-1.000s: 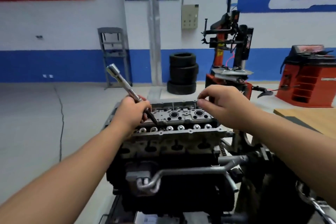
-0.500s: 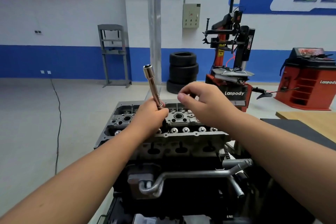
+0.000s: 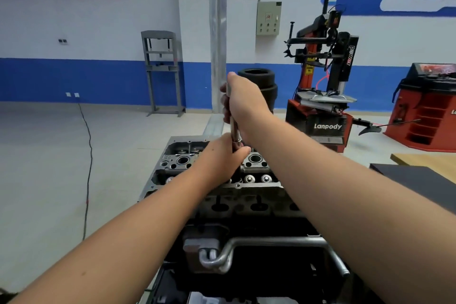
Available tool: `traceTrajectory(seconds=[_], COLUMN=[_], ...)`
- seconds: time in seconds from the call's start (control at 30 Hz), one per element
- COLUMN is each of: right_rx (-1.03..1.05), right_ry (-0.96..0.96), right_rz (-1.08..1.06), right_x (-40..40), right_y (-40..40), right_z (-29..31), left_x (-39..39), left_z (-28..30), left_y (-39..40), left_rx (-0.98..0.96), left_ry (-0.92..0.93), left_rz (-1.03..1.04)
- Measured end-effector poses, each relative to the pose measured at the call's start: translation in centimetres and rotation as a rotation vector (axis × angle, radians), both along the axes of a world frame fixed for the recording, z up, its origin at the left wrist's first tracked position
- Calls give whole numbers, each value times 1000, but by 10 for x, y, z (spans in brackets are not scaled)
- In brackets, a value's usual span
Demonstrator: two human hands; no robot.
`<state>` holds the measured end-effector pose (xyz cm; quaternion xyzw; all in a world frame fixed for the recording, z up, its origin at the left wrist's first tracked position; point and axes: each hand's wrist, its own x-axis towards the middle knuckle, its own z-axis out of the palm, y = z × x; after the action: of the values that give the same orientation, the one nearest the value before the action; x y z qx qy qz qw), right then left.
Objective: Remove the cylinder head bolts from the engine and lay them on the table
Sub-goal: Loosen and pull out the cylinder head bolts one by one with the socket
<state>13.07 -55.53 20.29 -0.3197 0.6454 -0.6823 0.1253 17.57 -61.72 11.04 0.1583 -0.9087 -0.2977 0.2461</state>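
The engine stands in front of me with its grey cylinder head [image 3: 182,160] uncovered, showing round bores and a row of shiny valve tops [image 3: 257,178]. A long chrome socket extension [image 3: 233,131] stands nearly upright over the middle of the head. My left hand [image 3: 222,155] grips its lower end just above the head. My right hand [image 3: 243,99] grips its upper end. The tool's tip and any bolt under it are hidden by my left hand.
A wooden table [image 3: 424,160] with a dark mat [image 3: 419,180] lies to the right. Behind stand a tyre changer [image 3: 323,96], stacked tyres [image 3: 261,81], a red balancer [image 3: 429,106], a grey press frame [image 3: 162,71] and a metal post [image 3: 218,44]. A cable [image 3: 87,155] crosses the floor on the left.
The tool swung from a leftward tilt to nearly upright over the head's middle. My right hand rose from the head's far edge and took hold of the tool's top.
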Motion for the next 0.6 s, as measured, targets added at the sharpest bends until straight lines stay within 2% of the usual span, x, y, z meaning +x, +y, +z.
traceTrajectory(seconds=[0.13,0.27,0.43,0.53,0.6], right_rx=[-182,-190,-147,-154,-167], right_ry=[-51,-143,-152,-70,105], right_rz=[-21,192,453,402,307], right_x=[-2,-13,-24,-24,-22], right_y=[-4,-2,5,9,10], right_z=[-14,-15,-15,-18,-24], left_x=[5,10,12,10,7], left_z=[-18,-19,-23,-22,-22], left_y=[-3,-8,-10,-11,-12], left_rx=[114,336,401,425,456], left_ry=[88,177,240,276,314], left_rz=[-52,-204,-235,-201,-162])
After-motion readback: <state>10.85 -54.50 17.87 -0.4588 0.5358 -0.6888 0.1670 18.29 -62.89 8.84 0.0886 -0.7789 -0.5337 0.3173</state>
